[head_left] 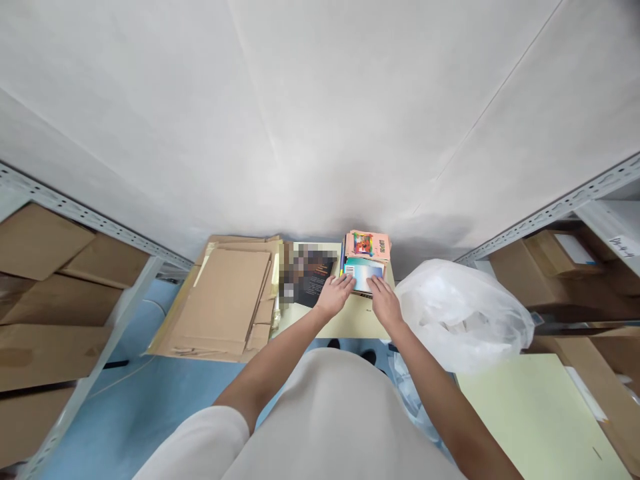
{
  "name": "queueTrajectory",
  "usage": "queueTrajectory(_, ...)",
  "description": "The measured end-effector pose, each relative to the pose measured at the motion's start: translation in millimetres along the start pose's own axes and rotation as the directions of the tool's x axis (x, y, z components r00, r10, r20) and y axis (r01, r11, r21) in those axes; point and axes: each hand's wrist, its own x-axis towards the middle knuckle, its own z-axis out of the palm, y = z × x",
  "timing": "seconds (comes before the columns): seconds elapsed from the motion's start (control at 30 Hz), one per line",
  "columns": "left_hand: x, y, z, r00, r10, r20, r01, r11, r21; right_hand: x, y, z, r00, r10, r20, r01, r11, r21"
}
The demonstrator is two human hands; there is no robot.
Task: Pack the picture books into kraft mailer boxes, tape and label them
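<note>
A blue and white book (364,273) with a barcode on its cover lies on a stack of books at the back of a small pale table (350,323). My left hand (336,295) rests its outstretched fingers on the book's near left corner. On its near right side lie the fingers of my right hand (386,303), also stretched out. Both thumbs are hard to make out. Just behind sits a pink book (369,246) with a colourful picture. Left of the stack lies a dark book (314,280), partly pixelated.
Flattened cardboard (227,300) is piled to the left. A translucent plastic bag (463,313) bulges at the table's right. Shelves with cardboard boxes (55,300) stand on both sides, and a grey-white wall (320,133) rises behind. A pale green surface (540,413) lies at lower right.
</note>
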Motion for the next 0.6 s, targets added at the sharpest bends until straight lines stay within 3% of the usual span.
queueTrajectory(0.27,-9.1,-5.8,-21.3,0.998,-0.014,-0.067,0.003,0.987,-0.160,-2.3,-2.9,-24.5,0.993,0.066,-0.095,-0.028,0.933,0.359)
queueTrajectory(0.4,-10.9,-2.5,-26.5,0.992,-0.111,-0.063,0.077,0.912,-0.404,1.6,-7.5,-25.5,0.945,0.310,-0.101,-0.182,0.757,0.627)
queueTrajectory(0.47,-13.7,2.5,-27.3,0.969,-0.236,-0.071,0.146,0.783,-0.605,0.9,-11.7,-26.2,0.888,0.450,-0.095,-0.234,0.620,0.748)
queueTrajectory(0.5,-15.4,5.7,-27.2,0.950,-0.306,-0.060,0.173,0.678,-0.715,-0.7,-14.6,-27.3,0.860,0.504,-0.076,-0.248,0.545,0.801)
queueTrajectory(0.6,-21.5,17.0,-25.6,0.913,-0.401,0.075,0.199,0.277,-0.940,-11.6,-26.7,-34.3,0.817,0.570,0.083,-0.304,0.304,0.903)
